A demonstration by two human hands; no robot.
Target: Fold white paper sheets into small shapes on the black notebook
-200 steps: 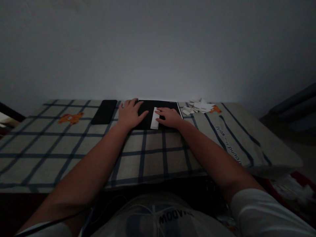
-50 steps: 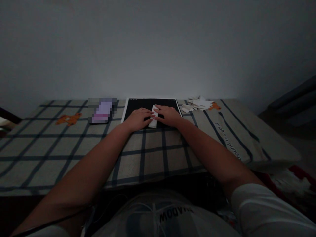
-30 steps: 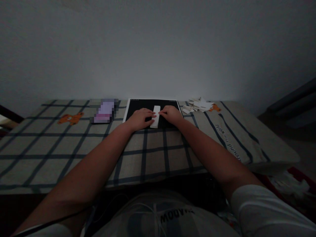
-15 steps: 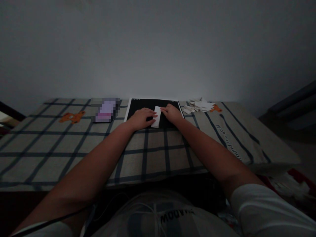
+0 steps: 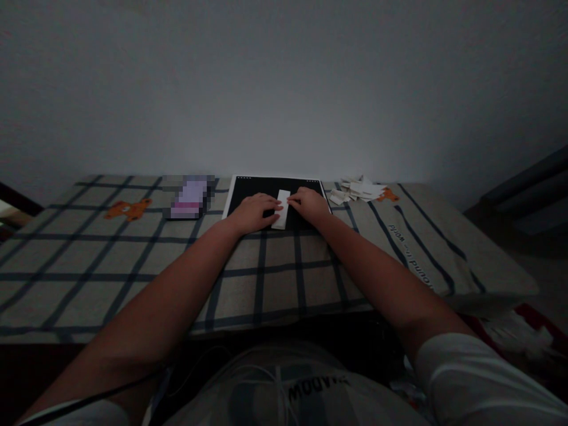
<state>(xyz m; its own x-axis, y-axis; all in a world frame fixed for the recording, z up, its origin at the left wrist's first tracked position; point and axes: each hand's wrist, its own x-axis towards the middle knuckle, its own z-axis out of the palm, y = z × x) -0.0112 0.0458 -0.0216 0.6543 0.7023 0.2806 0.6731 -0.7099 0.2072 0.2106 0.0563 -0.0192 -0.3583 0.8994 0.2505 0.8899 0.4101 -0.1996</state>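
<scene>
Head view: checked cloth [image 5: 275,278] against bare wall [image 5: 284,89]; left hand [image 5: 252,213], right hand [image 5: 310,204] fingertips pressing white paper strip [image 5: 281,209]; cloth lettering unreadable.

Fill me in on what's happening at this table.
A person sits at a table covered by a checked cloth. Both hands rest on a black mat by the wall: the left hand and the right hand press either side of a narrow white paper strip lying flat between them. A heap of paper scraps lies to the right, a blurred-out device to the left.
</scene>
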